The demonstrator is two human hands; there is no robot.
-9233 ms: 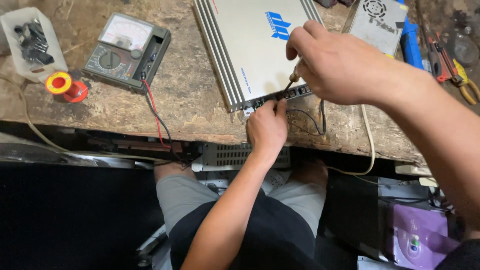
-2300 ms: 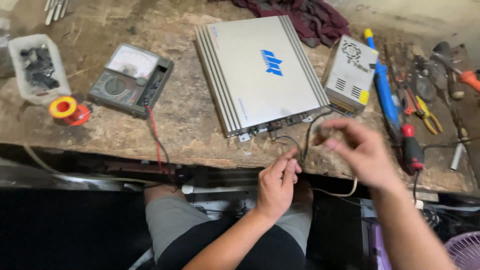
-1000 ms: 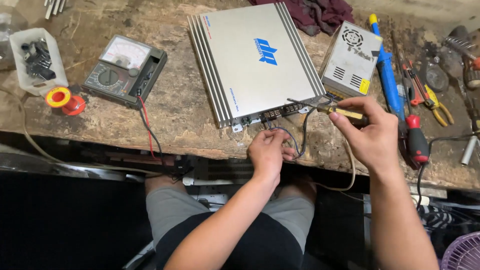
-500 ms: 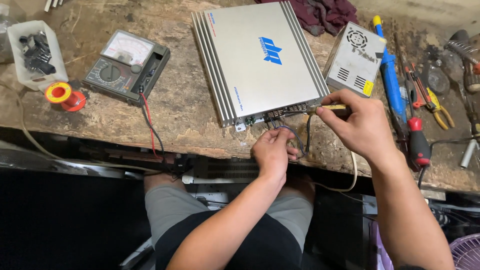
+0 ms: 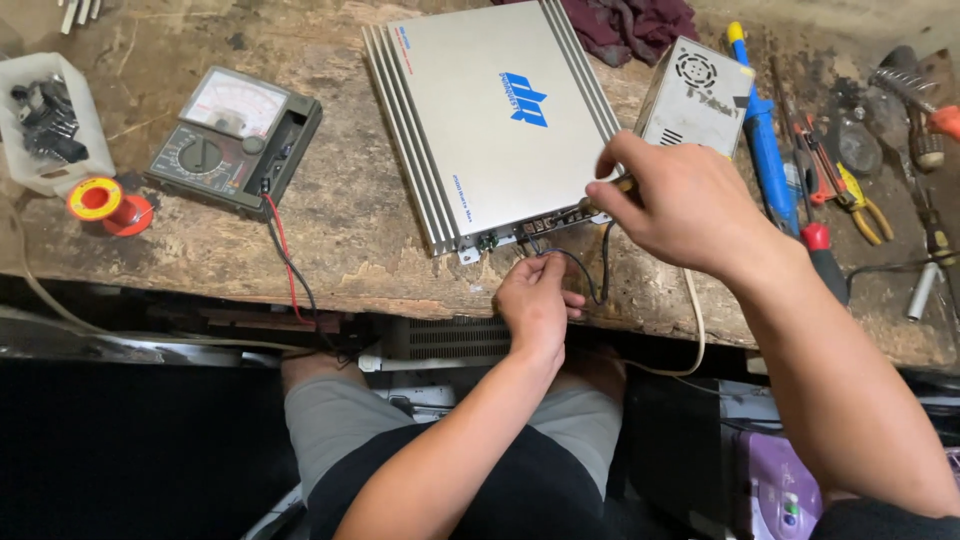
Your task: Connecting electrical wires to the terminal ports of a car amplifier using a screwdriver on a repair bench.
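A worn wooden surface (image 5: pixel 350 230) carries everything, and the largest thing on it is a silver amplifier (image 5: pixel 490 120) with ribbed sides, lying flat at the middle with its terminal edge facing the person. Behind it lies a dark red rag (image 5: pixel 630 25), and just to its right sits a perforated metal power supply box (image 5: pixel 695 95). To the left rests an analogue multimeter (image 5: pixel 235 140) with red and black leads running off the front edge. At the far left stands a clear plastic box of small dark parts (image 5: pixel 45 130), with an orange solder spool (image 5: pixel 105 205) just in front of it.

The right hand (image 5: pixel 680 205) is closed around a small screwdriver (image 5: pixel 597 203), whose tip meets the amplifier's terminal edge. The left hand (image 5: pixel 535 300) pinches a thin black wire (image 5: pixel 585 275) between fingertips, just below the same terminals. A blue-handled tool (image 5: pixel 765 150) and pliers (image 5: pixel 850 195) lie well to the right.
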